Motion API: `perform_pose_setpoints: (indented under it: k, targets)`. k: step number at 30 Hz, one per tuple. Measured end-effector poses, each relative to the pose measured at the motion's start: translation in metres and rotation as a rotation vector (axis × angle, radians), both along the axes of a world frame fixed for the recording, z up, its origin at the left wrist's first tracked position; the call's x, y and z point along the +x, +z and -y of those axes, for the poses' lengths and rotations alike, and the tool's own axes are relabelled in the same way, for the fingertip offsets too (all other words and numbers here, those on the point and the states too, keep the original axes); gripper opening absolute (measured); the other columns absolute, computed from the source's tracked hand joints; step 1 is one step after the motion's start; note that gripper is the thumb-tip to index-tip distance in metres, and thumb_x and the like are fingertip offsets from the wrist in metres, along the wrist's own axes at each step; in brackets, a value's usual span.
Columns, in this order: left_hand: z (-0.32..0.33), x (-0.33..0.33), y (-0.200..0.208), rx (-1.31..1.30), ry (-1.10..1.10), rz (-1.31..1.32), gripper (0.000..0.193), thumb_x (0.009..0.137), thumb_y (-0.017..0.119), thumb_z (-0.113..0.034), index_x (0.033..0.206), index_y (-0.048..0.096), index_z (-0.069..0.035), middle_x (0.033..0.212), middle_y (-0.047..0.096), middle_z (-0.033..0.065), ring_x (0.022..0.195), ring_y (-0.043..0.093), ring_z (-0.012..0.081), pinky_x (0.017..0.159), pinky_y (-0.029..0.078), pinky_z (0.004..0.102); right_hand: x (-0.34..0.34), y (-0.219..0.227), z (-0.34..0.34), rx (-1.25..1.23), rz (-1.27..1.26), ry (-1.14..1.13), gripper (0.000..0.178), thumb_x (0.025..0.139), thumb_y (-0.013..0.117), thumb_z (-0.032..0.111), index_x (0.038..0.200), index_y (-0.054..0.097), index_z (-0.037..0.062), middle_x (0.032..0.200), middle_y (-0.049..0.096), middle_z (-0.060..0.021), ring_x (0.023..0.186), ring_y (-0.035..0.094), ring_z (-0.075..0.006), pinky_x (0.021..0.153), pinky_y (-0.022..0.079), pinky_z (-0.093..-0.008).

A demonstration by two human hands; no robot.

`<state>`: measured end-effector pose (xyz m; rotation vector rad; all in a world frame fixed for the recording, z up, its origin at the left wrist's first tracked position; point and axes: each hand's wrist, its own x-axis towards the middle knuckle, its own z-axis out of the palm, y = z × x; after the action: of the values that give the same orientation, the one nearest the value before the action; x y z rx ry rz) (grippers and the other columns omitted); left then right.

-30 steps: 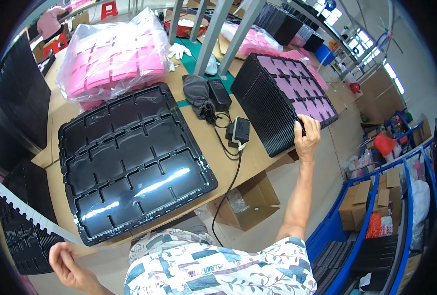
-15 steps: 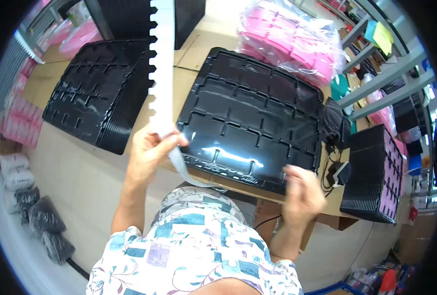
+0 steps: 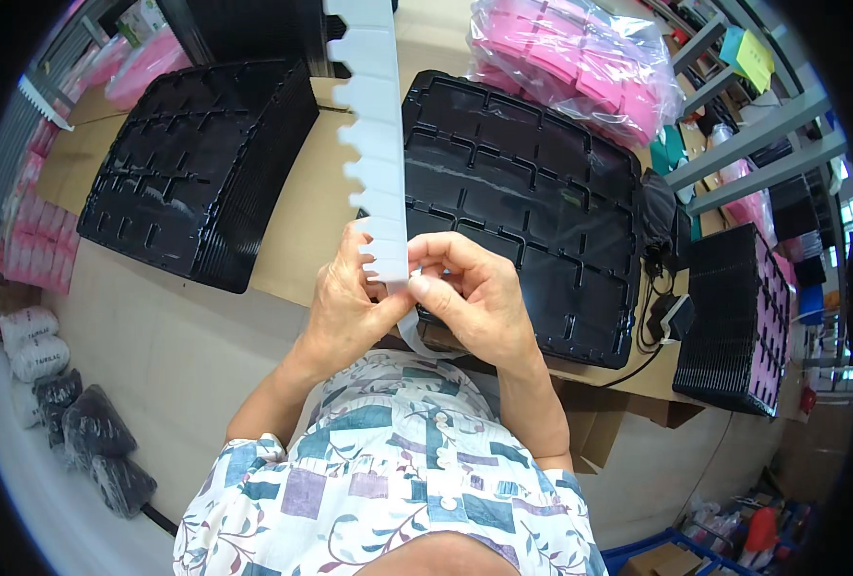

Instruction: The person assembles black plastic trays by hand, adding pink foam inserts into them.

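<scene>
A long white strip point(image 3: 377, 134) with a notched left edge stands up between my hands and runs out of the top of the view. My left hand point(image 3: 342, 305) is closed on its lower end, fingers behind the notched side. My right hand point(image 3: 484, 305) meets it there, thumb and forefinger pinching a small white bit at the strip's end. Below the fingers a pale, thin band point(image 3: 413, 336) curls down in front of my shirt. Just beyond my hands lies a wide black plastic tray point(image 3: 551, 216) with moulded dividers, partly hidden by the strip and my right hand.
A stack of black trays point(image 3: 191, 173) stands on the left of the cardboard-covered table point(image 3: 287, 235). Pink pieces in a clear bag point(image 3: 580, 72) lie at the back. To the right are a black adapter with cables point(image 3: 674, 317), another tray stack point(image 3: 734, 322) and grey rails point(image 3: 753, 154).
My right hand has come left from the tray's near right corner and joined my left hand at the strip's lower end. The strip and left hand have shifted right.
</scene>
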<state>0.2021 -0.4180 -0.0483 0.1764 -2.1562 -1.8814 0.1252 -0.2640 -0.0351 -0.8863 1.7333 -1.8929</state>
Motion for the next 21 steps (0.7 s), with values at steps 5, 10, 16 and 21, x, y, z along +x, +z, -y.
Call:
perform_pose_setpoints:
  k: [5,10,16,21]
  targets:
    - [0.025,-0.002,0.013,-0.143,-0.344,-0.046,0.067,0.077,0.077,-0.007,0.132,0.04,0.004,0.116,0.056,0.013,0.083,0.061,0.0121,0.069,0.052,0.0236,-0.001,-0.002,0.0,-0.018,-0.034,0.001,0.018,0.094,0.063,0.012,0.106,0.067,0.0006,0.09,0.07,-0.0037,0.064,0.052,-0.0004,0.053,0.04,-0.0184]
    - [0.054,-0.02,0.017,0.402,-0.656,0.045,0.086,0.082,0.073,-0.046,0.139,0.043,0.01,0.137,0.046,0.0159,0.106,0.051,0.0186,0.087,0.044,0.0317,0.002,-0.003,-0.01,-0.169,0.535,0.334,0.021,0.099,0.059,0.02,0.099,0.067,0.0004,0.094,0.069,-0.0022,0.069,0.055,-0.0026,0.056,0.042,-0.0191]
    - [0.043,-0.028,0.009,0.266,-0.796,-0.287,0.035,0.084,0.074,-0.037,0.082,0.07,-0.001,0.081,0.062,0.0083,0.073,0.056,0.0193,0.066,0.044,0.0317,0.019,-0.026,-0.011,-0.066,0.67,0.447,0.024,0.099,0.06,0.022,0.105,0.067,0.0009,0.089,0.066,0.0003,0.076,0.058,-0.0038,0.064,0.046,-0.0193]
    - [0.024,0.0,0.003,0.552,-0.287,-0.013,0.009,0.089,0.07,-0.006,0.091,0.062,-0.004,0.081,0.062,0.0006,0.07,0.054,0.0038,0.061,0.042,0.0181,0.031,0.006,-0.01,0.249,-0.72,-0.311,0.018,0.087,0.061,0.002,0.104,0.063,-0.0033,0.097,0.067,-0.0161,0.08,0.066,-0.0313,0.071,0.052,-0.0371]
